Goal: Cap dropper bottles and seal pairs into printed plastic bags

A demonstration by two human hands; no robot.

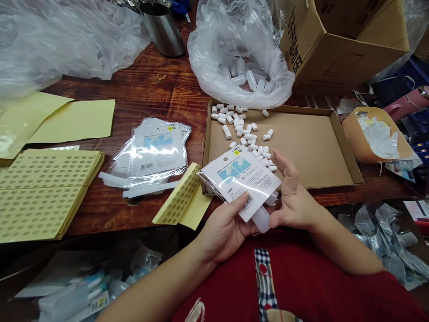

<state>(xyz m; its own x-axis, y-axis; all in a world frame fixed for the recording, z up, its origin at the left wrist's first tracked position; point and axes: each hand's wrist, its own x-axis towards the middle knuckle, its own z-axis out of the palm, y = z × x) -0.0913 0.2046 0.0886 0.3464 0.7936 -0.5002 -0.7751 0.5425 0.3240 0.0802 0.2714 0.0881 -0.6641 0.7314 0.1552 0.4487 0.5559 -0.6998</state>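
Observation:
My left hand (223, 230) grips a clear plastic packet with a white and blue printed card (246, 179), thumb on top near the barcode. Small frosted bottles (261, 219) stick out at the packet's lower end. My right hand (296, 203) is beside them with its fingers spread, the thumb tip at the end of the nearest bottle; whether it presses on it I cannot tell. Just beyond the packet, many small white caps (239, 127) lie in a shallow cardboard tray (315, 156).
Left of the tray lie stacked card packets (159, 150), a folded yellow sticker sheet (179, 197) and a pile of sticker sheets (43, 192). A plastic bag (231, 27) of frosted bottles, a cardboard box (348, 58), a metal cup (164, 31) and an orange bin (351, 134) stand farther off.

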